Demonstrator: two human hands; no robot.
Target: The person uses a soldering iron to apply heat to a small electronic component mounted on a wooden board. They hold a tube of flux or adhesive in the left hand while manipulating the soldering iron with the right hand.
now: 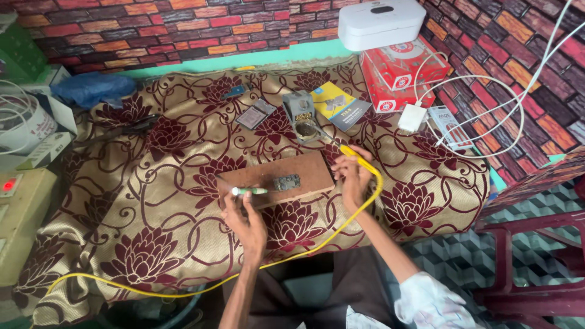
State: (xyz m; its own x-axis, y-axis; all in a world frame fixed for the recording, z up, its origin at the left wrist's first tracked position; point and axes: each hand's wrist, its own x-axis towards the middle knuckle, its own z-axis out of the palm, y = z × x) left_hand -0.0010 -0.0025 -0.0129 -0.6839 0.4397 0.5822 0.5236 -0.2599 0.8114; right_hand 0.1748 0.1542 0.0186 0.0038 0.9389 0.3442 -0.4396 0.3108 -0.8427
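Sitting near the middle of the wooden board [277, 176] is a small grey circuit module [286, 182], and the board itself lies on a gold cloth with dark red flowers [152, 201]. Left hand [245, 222] is wrapped around a green-handled tool [250, 191] lying across the board's left end, tip pointing left. Right hand [353, 178] is gripping a yellow soldering iron [352, 153] just off the board's right edge, its yellow cord [317, 244] looping down toward the lap. Behind the board there's a grey iron stand [300, 113], a blue-yellow booklet [339, 103] and red boxes [399, 73] under a white case [381, 23]
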